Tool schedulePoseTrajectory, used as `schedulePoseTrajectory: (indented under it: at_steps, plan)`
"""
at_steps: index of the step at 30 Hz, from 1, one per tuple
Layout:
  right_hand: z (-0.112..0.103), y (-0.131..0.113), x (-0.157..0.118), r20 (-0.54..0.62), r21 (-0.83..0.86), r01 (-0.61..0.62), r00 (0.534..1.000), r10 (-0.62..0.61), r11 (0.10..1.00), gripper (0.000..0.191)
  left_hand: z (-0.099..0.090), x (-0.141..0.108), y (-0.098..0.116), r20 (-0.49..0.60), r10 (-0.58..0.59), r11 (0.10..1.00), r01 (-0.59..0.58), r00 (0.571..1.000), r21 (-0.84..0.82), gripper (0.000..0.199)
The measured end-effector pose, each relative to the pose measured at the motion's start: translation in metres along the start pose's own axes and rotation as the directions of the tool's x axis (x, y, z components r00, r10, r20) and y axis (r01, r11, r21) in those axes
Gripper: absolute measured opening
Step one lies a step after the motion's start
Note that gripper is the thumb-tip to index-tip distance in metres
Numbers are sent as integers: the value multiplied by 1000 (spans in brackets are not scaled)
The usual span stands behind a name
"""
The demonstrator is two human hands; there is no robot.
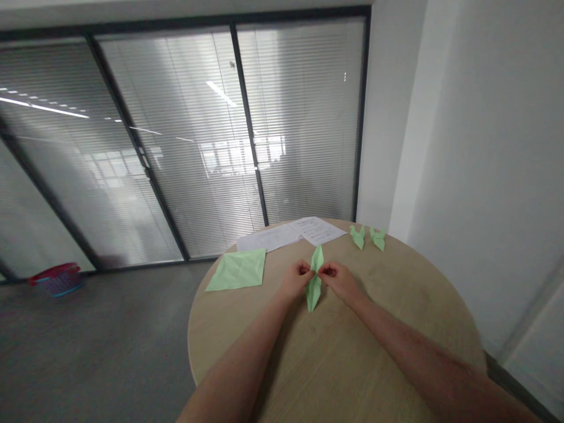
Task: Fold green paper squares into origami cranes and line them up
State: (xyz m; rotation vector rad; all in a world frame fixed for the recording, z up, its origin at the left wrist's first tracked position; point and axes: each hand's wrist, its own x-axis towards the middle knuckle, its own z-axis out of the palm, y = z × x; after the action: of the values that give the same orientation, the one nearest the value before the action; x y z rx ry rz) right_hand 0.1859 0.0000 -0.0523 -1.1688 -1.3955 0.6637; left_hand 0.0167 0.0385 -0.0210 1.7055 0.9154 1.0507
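Note:
A long, narrow piece of folded green paper, pointed at both ends, is held over the round table between my two hands. My left hand pinches it at the middle from the left side. From the right, my right hand pinches the same middle part, its fingertips close to those of the left. The fingers hide the centre of the paper. To the left lies a flat green paper sheet with crease lines across it. Two small folded green paper figures stand at the far right of the table.
Printed white sheets lie at the table's far edge. The round wooden table stands near a white wall on the right and a glass partition with blinds behind. A red and blue basket sits on the grey floor at left.

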Motion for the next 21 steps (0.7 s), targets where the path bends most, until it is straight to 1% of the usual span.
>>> schedulePoseTrajectory:
  at_steps: [5, 10, 13, 16, 21]
  plan:
    - [2, -2, -2, 27, -25, 26, 999, -26, 999, 16, 1, 0, 2, -20, 1, 1000, 0, 1000, 17, 29]
    - [2, -3, -3, 58, -47, 48, 997, -45, 998, 17, 1, -1, 2, -24, 18, 999, -17, 1000, 46, 28]
    - [2, -4, -4, 74, -51, 61, 996, -57, 997, 16, 1, -1, 0, -33, 0, 998, 2, 999, 60, 27]
    - [2, -5, -5, 65, -70, 47, 997, -43, 996, 17, 0, -1, -2, -42, -11, 997, 14, 999, 74, 28]
    - [2, -2, -6, 56, -64, -3, 998, 6, 998, 21, 0, -1, -3, -21, 15, 998, -14, 1000, 61, 34]
